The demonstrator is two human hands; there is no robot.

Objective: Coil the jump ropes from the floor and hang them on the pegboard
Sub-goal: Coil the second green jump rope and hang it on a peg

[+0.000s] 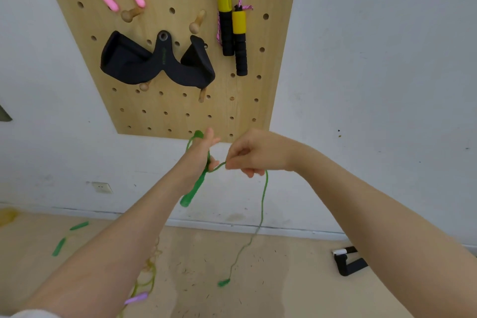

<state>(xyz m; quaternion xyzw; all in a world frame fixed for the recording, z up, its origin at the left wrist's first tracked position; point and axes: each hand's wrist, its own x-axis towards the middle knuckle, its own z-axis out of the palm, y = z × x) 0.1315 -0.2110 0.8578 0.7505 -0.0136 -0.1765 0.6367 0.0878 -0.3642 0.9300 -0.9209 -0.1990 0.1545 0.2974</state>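
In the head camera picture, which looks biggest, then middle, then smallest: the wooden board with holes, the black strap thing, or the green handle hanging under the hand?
1. Tan wooden pegboard, by far the largest.
2. Black fabric strap hung on it.
3. Dangling green plastic jump-rope handle, smallest, though it hangs nearer the camera.

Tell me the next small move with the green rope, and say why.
Probably wrap another turn: the right hand should carry its pinched cord over the left hand. The green rope already loops round that hand, one handle hanging below it, yet a long tail runs down to the far handle on the floor, so coiling isn't finished.
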